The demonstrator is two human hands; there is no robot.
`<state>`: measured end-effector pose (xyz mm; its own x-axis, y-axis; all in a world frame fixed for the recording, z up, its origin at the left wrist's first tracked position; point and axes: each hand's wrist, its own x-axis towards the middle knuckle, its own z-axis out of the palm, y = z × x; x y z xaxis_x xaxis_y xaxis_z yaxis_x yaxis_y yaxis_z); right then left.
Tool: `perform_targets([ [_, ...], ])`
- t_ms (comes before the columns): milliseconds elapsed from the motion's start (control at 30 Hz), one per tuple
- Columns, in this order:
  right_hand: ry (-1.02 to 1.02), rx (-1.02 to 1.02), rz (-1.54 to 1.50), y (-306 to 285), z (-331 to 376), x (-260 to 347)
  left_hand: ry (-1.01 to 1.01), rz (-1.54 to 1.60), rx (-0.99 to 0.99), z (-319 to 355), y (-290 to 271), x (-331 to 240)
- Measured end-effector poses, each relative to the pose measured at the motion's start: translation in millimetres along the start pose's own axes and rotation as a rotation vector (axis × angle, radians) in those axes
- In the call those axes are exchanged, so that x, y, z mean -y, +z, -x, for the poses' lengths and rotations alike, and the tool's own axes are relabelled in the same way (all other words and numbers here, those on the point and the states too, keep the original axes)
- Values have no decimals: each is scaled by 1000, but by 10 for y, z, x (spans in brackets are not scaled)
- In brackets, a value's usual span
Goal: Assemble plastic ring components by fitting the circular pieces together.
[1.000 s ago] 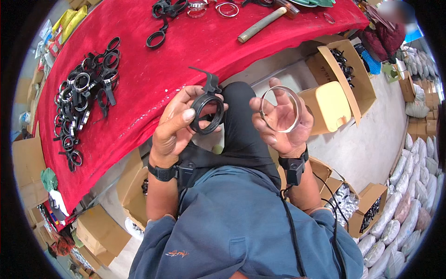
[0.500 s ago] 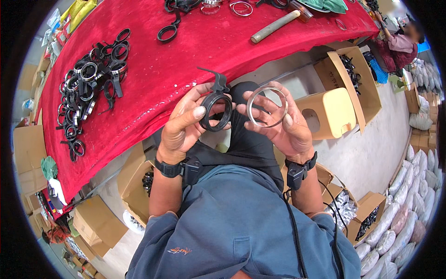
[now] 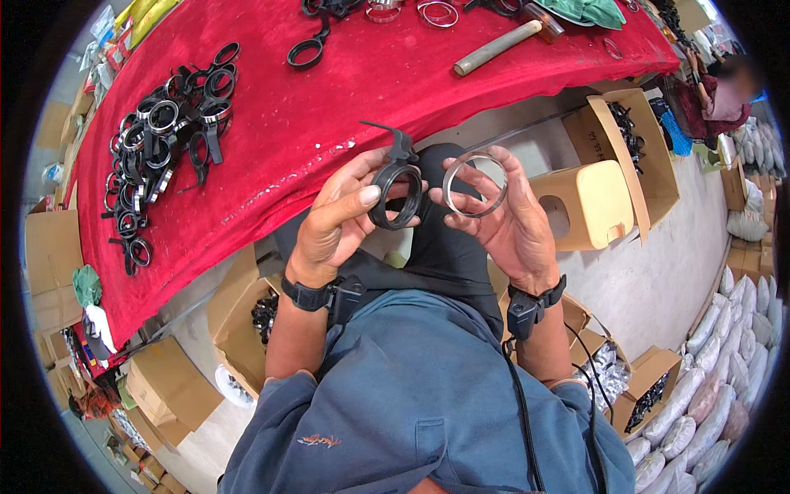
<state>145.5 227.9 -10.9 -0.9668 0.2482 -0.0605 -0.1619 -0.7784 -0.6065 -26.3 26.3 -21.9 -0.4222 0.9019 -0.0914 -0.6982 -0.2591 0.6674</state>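
Note:
My left hand (image 3: pixel 337 218) grips a black ring-shaped clamp (image 3: pixel 382 216) by its rim, thumb on the near side; a thin lever sticks up from its top. In my right hand (image 3: pixel 522 222) is a thin silver metal ring (image 3: pixel 450 202), held upright between thumb and fingers. The two pieces face each other over my lap, a small gap apart. On the red-covered table (image 3: pixel 271 123) to the left lies a heap of black clamps with silver rings (image 3: pixel 164 117). One more black clamp (image 3: pixel 305 53) lies alone farther back.
A grey rod-like tool (image 3: pixel 498 53) and loose silver rings (image 3: pixel 438 13) lie at the table's far side. Right of my knees are a cream plastic stool (image 3: pixel 597 202) and an open carton (image 3: pixel 658 189) of black parts. White sacks (image 3: pixel 691 387) are piled right; another person (image 3: pixel 724 95) sits far right.
Both hands have shifted slightly right, keeping their holds. The silver ring has turned a little, showing more of its inner band.

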Motion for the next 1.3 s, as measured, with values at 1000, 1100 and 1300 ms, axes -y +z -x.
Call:
perform_targets([
  [1000, -484, 15, 1211, 123, 26, -224, 46, -162, 12, -7, 124, 134],
  [1100, -564, 61, 1317, 156, -3, -233, 64, -162, 29, -14, 118, 155],
  [1300, -605, 85, 1351, 188, -32, -248, 107, -166, 35, -21, 134, 168],
])
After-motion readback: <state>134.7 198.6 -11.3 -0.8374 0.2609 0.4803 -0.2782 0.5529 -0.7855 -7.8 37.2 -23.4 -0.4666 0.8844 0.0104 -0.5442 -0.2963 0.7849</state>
